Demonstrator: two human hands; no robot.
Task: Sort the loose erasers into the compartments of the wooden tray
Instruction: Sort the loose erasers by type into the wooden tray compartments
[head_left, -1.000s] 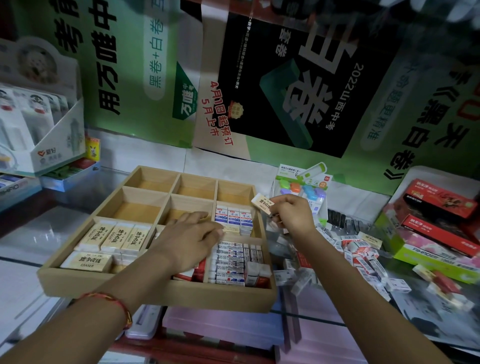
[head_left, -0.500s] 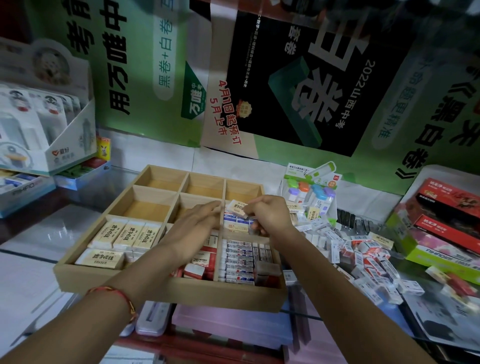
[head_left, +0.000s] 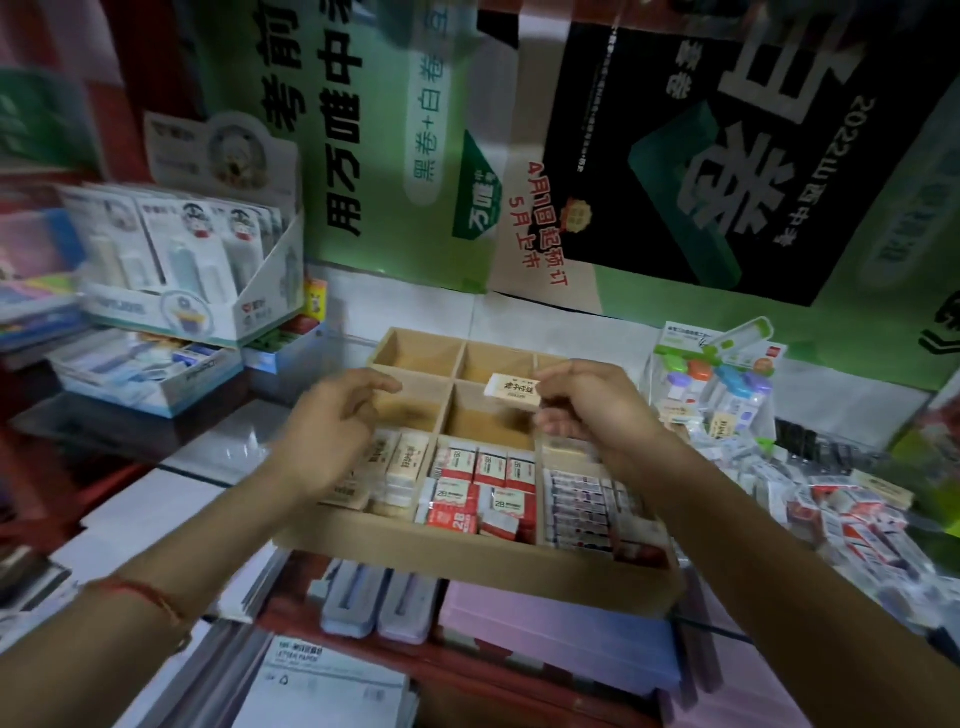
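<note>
Our right grip (head_left: 587, 405) pinches a cream, rectangular, paper-sleeved eraser (head_left: 511, 391) between thumb and fingers, above the centre compartment of the square-celled wooden tray (head_left: 467, 551). Our left grip (head_left: 332, 415) hovers over the neighbouring cell, fingers loosely curled, holding nothing. The near cells hold cream blocks (head_left: 402, 462), red-and-white blocks (head_left: 478, 488) and blue-striped blocks (head_left: 587, 504); loose erasers (head_left: 852, 519) lie heaped right of the tray

One cream eraser (head_left: 511, 391) over the wooden tray (head_left: 467, 558).
My right hand (head_left: 587, 405) pinches it above the middle compartment; my left hand (head_left: 332, 421) hovers alongside, loosely curled.
</note>
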